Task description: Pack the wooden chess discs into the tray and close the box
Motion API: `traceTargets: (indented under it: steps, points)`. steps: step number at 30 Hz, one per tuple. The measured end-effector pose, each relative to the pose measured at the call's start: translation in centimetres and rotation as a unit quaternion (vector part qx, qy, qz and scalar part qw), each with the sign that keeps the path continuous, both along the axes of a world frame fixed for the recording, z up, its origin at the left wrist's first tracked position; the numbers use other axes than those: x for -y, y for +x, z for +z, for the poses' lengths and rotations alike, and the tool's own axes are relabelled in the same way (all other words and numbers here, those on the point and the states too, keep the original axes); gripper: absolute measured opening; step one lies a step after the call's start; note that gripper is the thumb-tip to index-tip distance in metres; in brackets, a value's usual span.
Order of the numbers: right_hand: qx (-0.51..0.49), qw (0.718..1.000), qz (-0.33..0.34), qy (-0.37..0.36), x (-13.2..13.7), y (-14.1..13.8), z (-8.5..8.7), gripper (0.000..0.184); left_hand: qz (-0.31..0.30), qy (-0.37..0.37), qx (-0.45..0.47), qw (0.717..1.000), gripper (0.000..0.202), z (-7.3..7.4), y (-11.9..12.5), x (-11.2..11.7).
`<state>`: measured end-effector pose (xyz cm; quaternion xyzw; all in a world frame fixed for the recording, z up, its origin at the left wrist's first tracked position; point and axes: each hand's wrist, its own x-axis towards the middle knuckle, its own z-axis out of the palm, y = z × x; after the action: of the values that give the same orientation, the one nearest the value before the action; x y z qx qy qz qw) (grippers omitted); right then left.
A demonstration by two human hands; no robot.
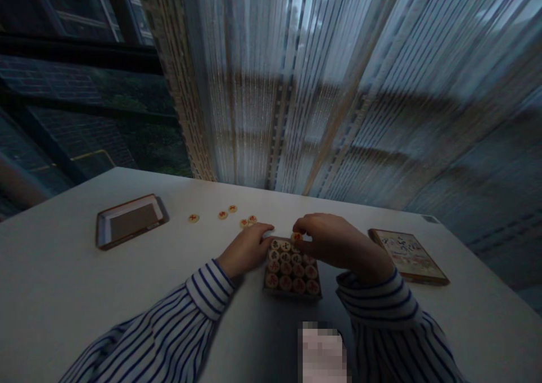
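An open box (292, 296) of round xiangqi pieces stands on the white table in front of me, its pieces laid in rows with red and black characters. At its far right corner my right hand (334, 237) pinches one xiangqi piece (297, 237) with a red character between thumb and fingers. My left hand (248, 249) lies at the box's left side, fingers stretched out and thumb near its edge, holding nothing I can see. Just beyond those fingertips are two touching loose pieces (252, 219).
More loose pieces (222, 215) lie farther left on the white table (139, 293). A shallow open tray or lid (131, 220) sits at the far left. On the right is a flat box or lid with a printed picture (409, 253). A string curtain (271, 89) hangs behind the table.
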<state>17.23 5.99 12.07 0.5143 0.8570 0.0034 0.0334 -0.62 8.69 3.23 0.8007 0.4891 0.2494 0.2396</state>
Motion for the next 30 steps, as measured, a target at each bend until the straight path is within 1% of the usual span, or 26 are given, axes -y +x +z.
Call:
traceTargets:
  steps: [4,9,13,24,30]
  points:
    - [0.013,1.0,-0.012,-0.011,-0.1,0.0,0.0,0.023,0.009,-0.016,0.001,1.0,0.035,-0.4,0.2,0.0]
    - [0.012,0.999,-0.019,-0.027,0.0,-0.1,0.0,0.025,-0.002,-0.037,0.014,0.999,0.034,-0.4,0.1,0.0]
    - [0.004,0.999,-0.016,-0.034,-0.1,-0.1,-0.2,0.028,-0.007,-0.032,0.015,0.999,0.034,-0.4,0.1,-0.1]
    - [0.029,0.997,-0.027,-0.071,-0.2,0.0,-0.8,0.025,-0.002,-0.024,0.017,1.0,0.034,-0.6,0.1,-0.1]
    - [0.03,0.997,-0.021,-0.074,-0.2,-0.1,-1.1,0.025,-0.011,-0.025,0.025,0.999,0.034,-0.8,0.0,-0.2]
